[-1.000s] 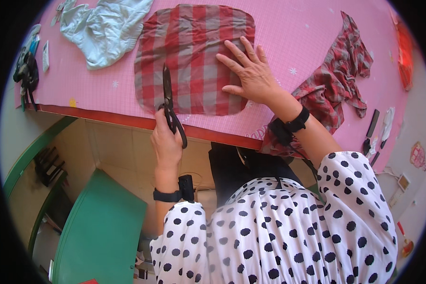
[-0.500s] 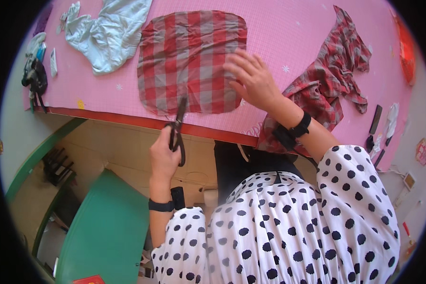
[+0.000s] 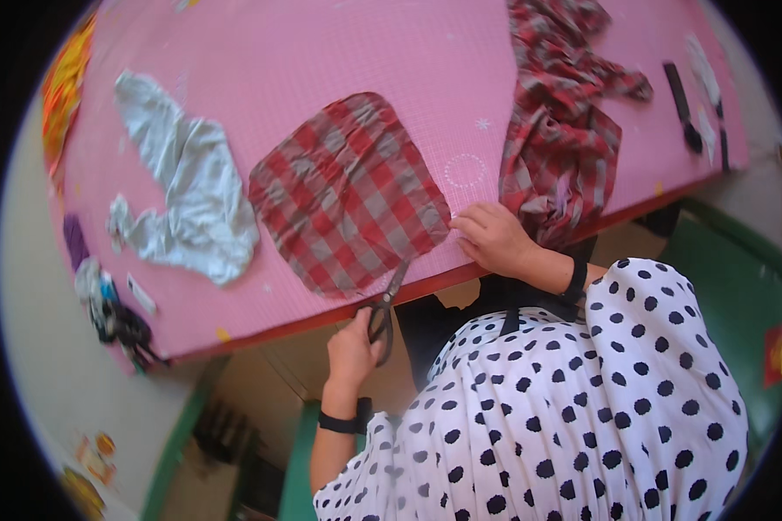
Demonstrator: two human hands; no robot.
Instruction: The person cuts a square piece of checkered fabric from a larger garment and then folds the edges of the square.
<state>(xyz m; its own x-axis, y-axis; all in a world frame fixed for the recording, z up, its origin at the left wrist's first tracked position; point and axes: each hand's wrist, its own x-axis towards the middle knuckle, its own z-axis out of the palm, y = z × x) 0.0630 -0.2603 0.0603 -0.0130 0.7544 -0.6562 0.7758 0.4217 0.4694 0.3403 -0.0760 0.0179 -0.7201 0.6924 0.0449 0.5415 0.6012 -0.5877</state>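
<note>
A piece of red and grey plaid cloth [image 3: 343,195] with rounded corners lies wrinkled near the front edge of the table. My left hand [image 3: 352,352] grips the handles of dark scissors [image 3: 383,323] at the table edge. Their blades point away from me and reach the cloth's near edge. Beside the cloth's right corner, my right hand [image 3: 498,243] has its thumb and fingers drawn together, the tips at the corner. Whatever they pinch there is too small to make out.
On the pink-covered table [image 3: 321,52], a crumpled pale blue cloth [image 3: 191,200] lies left and a bunched plaid garment [image 3: 556,139] right. Dark small items [image 3: 122,321] sit at the left edge. A black-handled tool [image 3: 682,104] lies far right. Green furniture [image 3: 712,286] stands at right.
The view has turned, so the plaid cloth now appears tilted. My right hand has moved off the cloth to its right corner, fingers drawn together. The scissors stay in my left hand.
</note>
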